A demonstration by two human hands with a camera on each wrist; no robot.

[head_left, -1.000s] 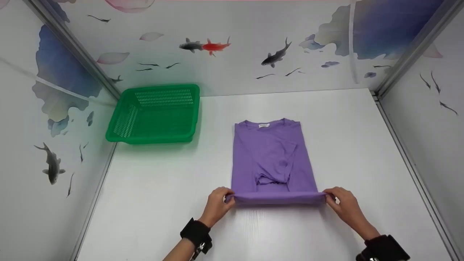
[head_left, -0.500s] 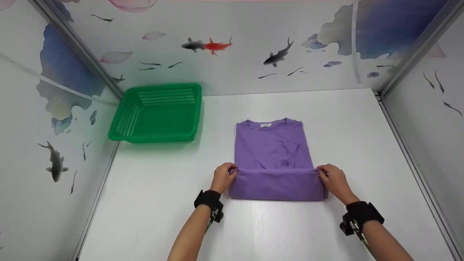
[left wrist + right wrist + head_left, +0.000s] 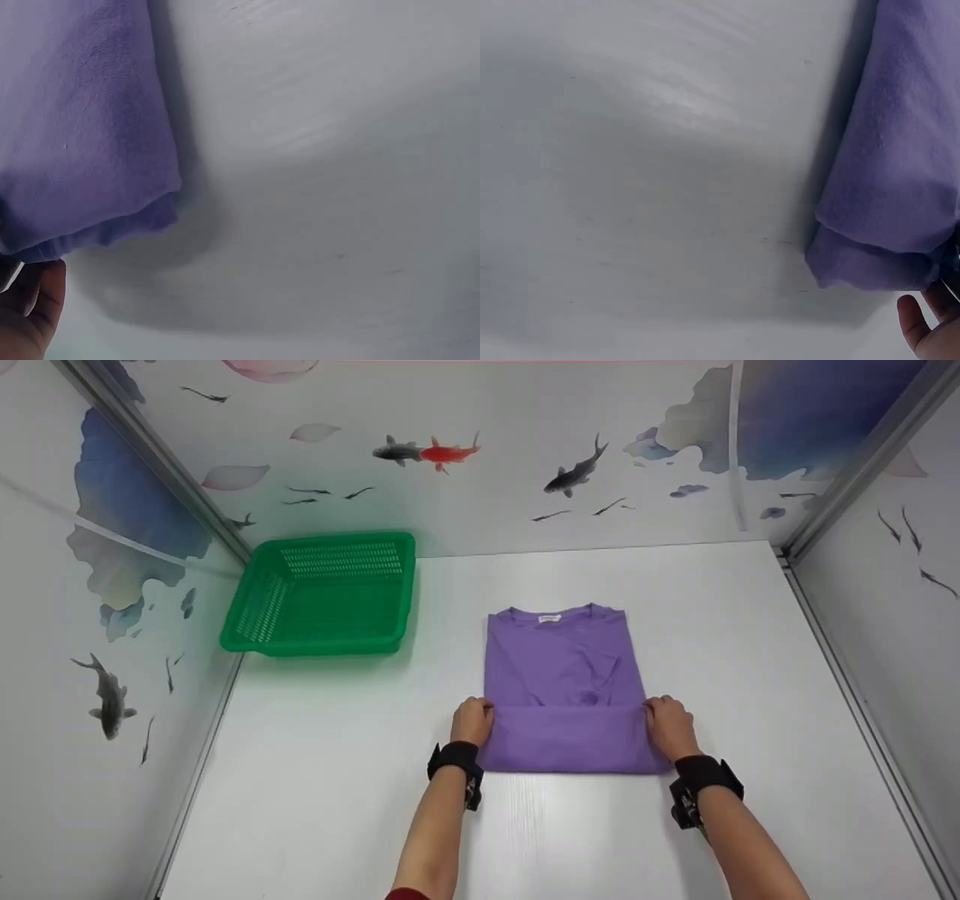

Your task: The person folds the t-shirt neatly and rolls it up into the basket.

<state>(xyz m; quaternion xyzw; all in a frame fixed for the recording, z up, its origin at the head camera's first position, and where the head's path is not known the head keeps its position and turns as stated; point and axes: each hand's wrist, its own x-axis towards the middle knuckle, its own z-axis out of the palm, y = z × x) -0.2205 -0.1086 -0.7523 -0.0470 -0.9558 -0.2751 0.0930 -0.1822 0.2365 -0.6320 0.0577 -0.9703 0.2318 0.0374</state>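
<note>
A purple T-shirt (image 3: 570,739) lies with its collar at the far side and a small white label inside it. The lower part is folded up over the body, and a sleeve shows above the fold. My left hand (image 3: 472,721) grips the fold's left corner; in the left wrist view, curled fingers (image 3: 49,292) meet the cloth edge. At the opposite corner, my right hand (image 3: 670,726) holds the cloth with bent fingers. In the right wrist view its thumb (image 3: 911,319) is beside the layered edge (image 3: 874,266), and the other fingertips are partly hidden.
A green perforated plastic basket (image 3: 330,646) stands at the back left of the white table (image 3: 315,780). White walls (image 3: 495,405) printed with fish and leaves enclose the back and both sides. Black straps with cameras circle both wrists.
Both hands have carried the T-shirt's lower edge away from the body, folding it over the sleeve. In the last half second the fold has flattened and the hands have moved slightly inward.
</note>
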